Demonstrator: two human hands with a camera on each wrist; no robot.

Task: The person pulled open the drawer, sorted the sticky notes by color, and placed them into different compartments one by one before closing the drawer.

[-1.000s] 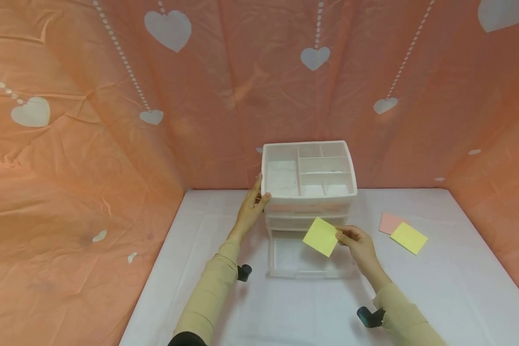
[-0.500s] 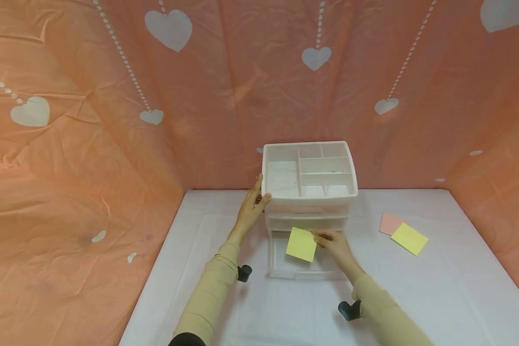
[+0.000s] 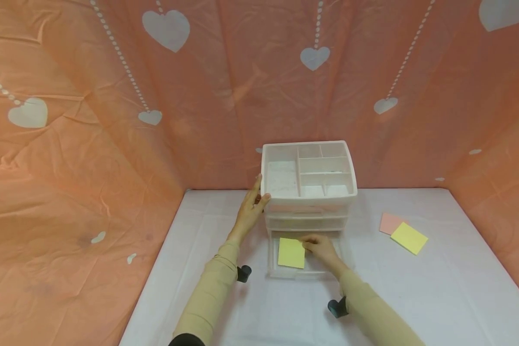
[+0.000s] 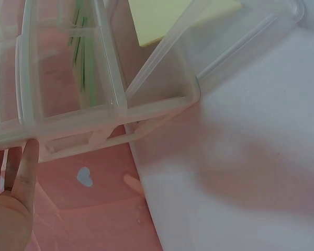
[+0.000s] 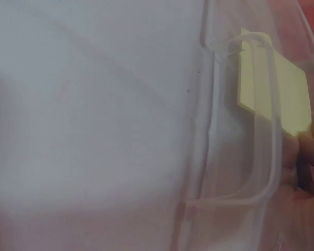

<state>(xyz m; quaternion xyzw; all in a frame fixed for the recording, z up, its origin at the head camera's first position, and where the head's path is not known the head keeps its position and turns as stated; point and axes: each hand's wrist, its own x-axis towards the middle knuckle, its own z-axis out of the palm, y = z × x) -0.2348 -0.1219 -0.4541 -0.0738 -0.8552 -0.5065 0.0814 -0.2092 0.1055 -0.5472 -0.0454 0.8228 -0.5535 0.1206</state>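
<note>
A white plastic drawer unit (image 3: 309, 198) stands at the back of the table, its bottom clear drawer (image 3: 285, 275) pulled out. Against the unit's left side rests my left hand (image 3: 247, 214), fingers extended along it and thumb at the front corner. My right hand (image 3: 323, 249) is over the open drawer, pinching a yellow sticky note pad (image 3: 291, 253) by its right edge. The right wrist view shows the pad (image 5: 277, 89) through the drawer's clear front, low inside it. In the left wrist view, left fingertips (image 4: 29, 157) touch the frame's edge.
Right of the unit, another yellow sticky note pad (image 3: 409, 238) overlaps a pink one (image 3: 390, 223) on the white table (image 3: 437, 288). Green strips (image 4: 82, 57) show through a closed drawer. An orange curtain with hearts (image 3: 259, 96) hangs behind and at both sides.
My right hand has moved left and down with the yellow sticky note pad, from above the drawer's right part to its left part. The left hand has stayed in place.
</note>
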